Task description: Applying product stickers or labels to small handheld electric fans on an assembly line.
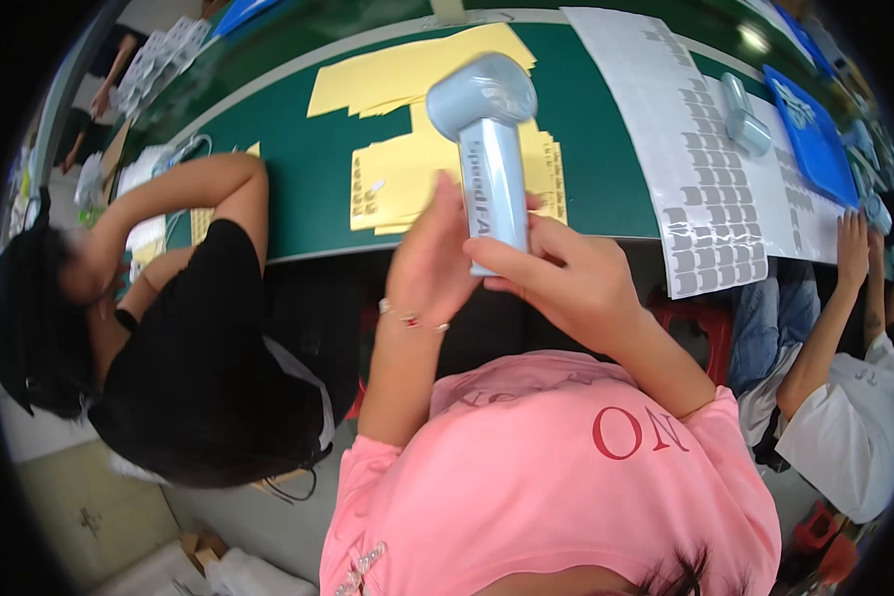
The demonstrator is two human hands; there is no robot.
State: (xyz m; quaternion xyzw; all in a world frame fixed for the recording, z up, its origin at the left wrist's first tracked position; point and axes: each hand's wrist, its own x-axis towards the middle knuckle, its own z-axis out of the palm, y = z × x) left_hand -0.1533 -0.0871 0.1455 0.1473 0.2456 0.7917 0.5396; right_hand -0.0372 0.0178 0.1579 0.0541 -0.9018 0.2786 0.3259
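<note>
A light-blue handheld fan (pixel 495 169) with a rounded head and large lettering down its handle stands upright in front of me, above the table's near edge. The lower end of the handle is held in my right hand (pixel 581 283), closed with its thumb across the front. On the handle's other side is my left hand (pixel 433 243), palm turned toward the fan and fingers stretched upward; whether it touches the handle is hard to see. Behind the fan, yellow sheets (pixel 402 179) lie in overlapping stacks, and a small white scrap rests on one.
On the green table (pixel 606 189), a long white sheet with grey labels (pixel 700 189) hangs over the front edge. Another light-blue fan (pixel 745 119) lies on it, beside a blue tray (pixel 810 134). A person in black (pixel 199 368) sits left; a person in white (pixel 844 417) works right.
</note>
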